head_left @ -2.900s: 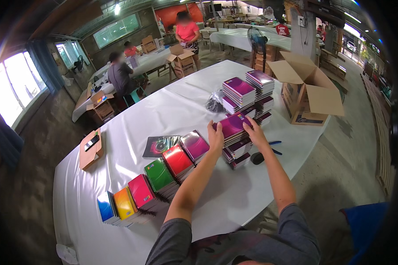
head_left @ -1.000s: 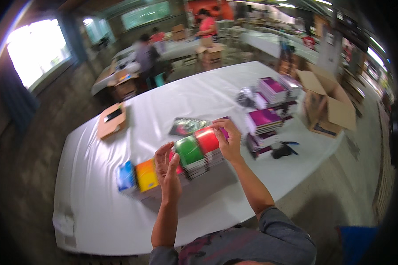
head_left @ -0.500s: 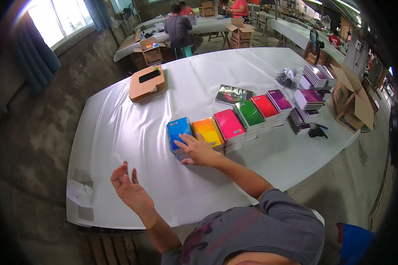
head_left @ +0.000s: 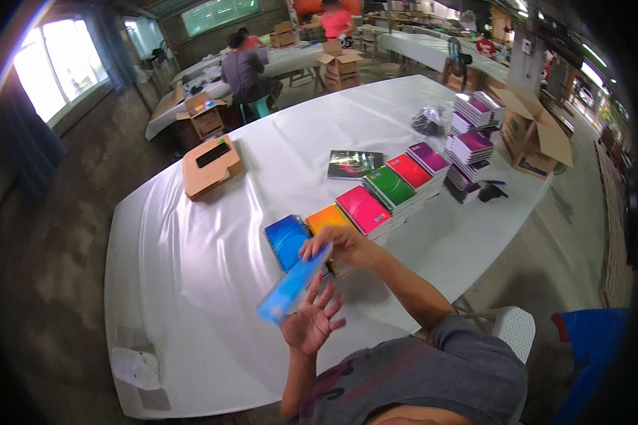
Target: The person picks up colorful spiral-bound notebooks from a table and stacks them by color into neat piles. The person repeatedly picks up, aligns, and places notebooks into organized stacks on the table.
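Room: a workroom with a rough wall (head_left: 96, 152) and a bright window (head_left: 64, 60) on the left; a seated person (head_left: 242, 74) and a standing one (head_left: 335, 25) are at tables beyond.
Bench: a wide white-covered surface (head_left: 191, 297) between the wearer and the room.
Carton: open-flapped (head_left: 519, 134), at the bench's far right.
Purple piles: uneven notebook heaps (head_left: 473, 145) near the carton, a plastic bag (head_left: 429, 120) just left.
Row: blue stack (head_left: 286, 241), yellow stack (head_left: 326, 216), pink stack (head_left: 364, 210), green stack (head_left: 390, 185), red stack (head_left: 409, 172), purple stack (head_left: 428, 157), slanting away rightward.
Flat box: brown (head_left: 223, 177), left of the row, phone (head_left: 213, 155) on top.
Right hand: grasps the upper end of the held notebook (head_left: 344, 244), close by the yellow stack.
Left hand: unclenched, fingers spread, palm showing (head_left: 310, 327), nearer the lower end; blur hides whether it touches.
Blue notebook: tilted in the air (head_left: 288, 287) just on the wearer's side of the blue stack, long axis running from upper right down to lower left, between the hands.
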Demonstrator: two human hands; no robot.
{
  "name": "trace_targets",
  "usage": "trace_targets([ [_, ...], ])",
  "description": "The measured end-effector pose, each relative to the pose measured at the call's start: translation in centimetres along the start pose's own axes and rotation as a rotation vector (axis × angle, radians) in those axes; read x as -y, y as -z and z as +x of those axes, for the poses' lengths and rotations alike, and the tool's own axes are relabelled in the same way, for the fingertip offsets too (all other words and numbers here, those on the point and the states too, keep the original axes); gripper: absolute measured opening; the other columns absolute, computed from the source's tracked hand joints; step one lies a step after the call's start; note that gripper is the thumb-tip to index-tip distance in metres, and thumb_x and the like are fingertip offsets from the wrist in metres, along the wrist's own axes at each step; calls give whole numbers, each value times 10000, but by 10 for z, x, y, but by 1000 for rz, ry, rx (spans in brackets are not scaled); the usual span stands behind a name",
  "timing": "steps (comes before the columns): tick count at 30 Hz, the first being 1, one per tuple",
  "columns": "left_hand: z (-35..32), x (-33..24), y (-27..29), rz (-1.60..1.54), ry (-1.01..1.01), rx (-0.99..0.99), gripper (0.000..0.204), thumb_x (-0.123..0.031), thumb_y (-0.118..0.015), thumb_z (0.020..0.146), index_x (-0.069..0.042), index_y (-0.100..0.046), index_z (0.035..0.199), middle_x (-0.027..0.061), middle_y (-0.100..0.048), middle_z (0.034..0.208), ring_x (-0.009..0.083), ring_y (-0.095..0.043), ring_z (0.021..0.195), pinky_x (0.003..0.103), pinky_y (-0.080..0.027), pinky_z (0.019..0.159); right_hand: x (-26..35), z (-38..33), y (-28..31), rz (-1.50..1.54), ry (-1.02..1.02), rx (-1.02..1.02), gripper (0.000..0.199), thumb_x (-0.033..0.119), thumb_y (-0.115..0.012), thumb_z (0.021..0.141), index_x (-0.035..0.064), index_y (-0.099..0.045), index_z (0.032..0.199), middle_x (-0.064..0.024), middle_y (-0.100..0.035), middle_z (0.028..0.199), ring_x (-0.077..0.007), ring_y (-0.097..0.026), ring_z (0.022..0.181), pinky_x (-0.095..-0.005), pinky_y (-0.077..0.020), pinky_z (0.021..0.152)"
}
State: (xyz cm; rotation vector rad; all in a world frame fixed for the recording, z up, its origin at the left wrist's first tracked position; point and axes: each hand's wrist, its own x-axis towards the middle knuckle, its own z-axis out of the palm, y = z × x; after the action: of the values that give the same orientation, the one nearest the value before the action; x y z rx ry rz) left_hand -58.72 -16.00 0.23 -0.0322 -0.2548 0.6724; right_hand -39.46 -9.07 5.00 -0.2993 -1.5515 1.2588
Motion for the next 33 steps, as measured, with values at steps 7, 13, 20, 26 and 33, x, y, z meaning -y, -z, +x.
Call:
trace_targets([
  [7,-11,-5,4,122,-58,162,851,-397,-589,762,-185,-101,1426,156,-181,1450,405,-247,1293,742,-273,870,-10,-7,5,-718,-288,175,530,64,-658,750,91,-476,1247,-109,-473,1288,-272,-405,1232,-417,-304,1017],
  [13,-7,0,0,436,-247,-147,703,-376,-529,838,-145,-188,1408,137,-218,1441,401,-270,1284,807,-246,790,-60,-58,19,-1629,-222,28,527,113,-610,755,75,-461,1259,-129,-431,1332,-261,-385,1257,-407,-303,1026],
  [20,-10,-5,2,431,-215,-292,645,-441,-472,870,-126,-239,1382,127,-310,1395,406,-314,1256,795,-263,795,-55,-54,23,-1401,-301,-19,338,91,-589,781,62,-581,1118,-127,-561,1184,-264,-527,1103,-383,-413,929],
  [26,-4,-8,4,480,-175,-292,665,-475,-487,840,-152,-254,1373,104,-366,1355,391,-360,1226,755,-307,820,-35,-37,28,-1157,-311,-333,279,69,-609,788,35,-599,1065,-119,-615,1077,-274,-616,909,-333,-484,807],
  [33,6,7,-2,149,9,-114,743,-566,-467,830,-167,-198,1396,209,-306,1365,463,-370,1187,720,-386,768,26,-18,19,-9,36,-486,229,-73,-576,779,27,-571,985,-93,-624,955,-198,-585,948,-319,-461,844],
])
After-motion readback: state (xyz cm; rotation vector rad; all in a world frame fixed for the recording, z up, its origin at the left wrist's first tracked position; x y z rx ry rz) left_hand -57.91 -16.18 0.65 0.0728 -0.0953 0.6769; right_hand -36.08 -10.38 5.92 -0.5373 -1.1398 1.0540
